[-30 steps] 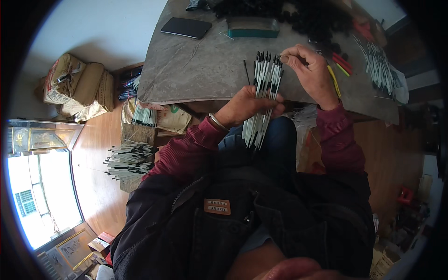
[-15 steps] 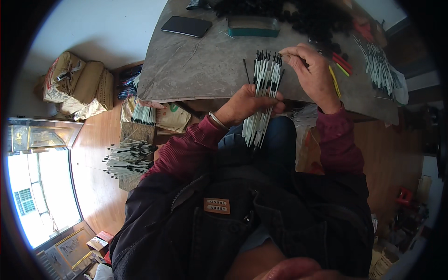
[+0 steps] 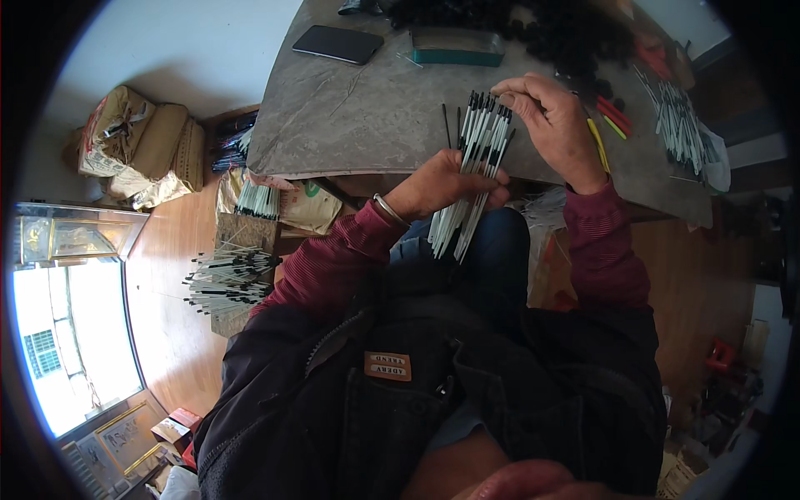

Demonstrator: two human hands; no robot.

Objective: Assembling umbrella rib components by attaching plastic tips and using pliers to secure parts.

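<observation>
**Bundle of white pens held over desk edge**

A bundle of white pens with black tips [image 3: 473,171] is gripped around its middle by the left hand [image 3: 446,183], fingers wrapped and pressed shut on it. The bundle is held tilted, black tips fanned upward over the near edge of the grey desk [image 3: 367,108], lower ends hanging above the lap. The top of the fan is pinched by the right hand [image 3: 554,125], thumb and forefinger closed on one or two pen tips; which exactly cannot be told.

On the desk are seen a dark phone [image 3: 337,43], a teal flat box [image 3: 458,47], a heap of black small parts [image 3: 567,33], red and yellow pens [image 3: 607,125] just beside the right hand, and more white pens [image 3: 679,125] at the far right. A further pile of pens [image 3: 229,279] is laid on a box on the floor, left of the lap.
</observation>
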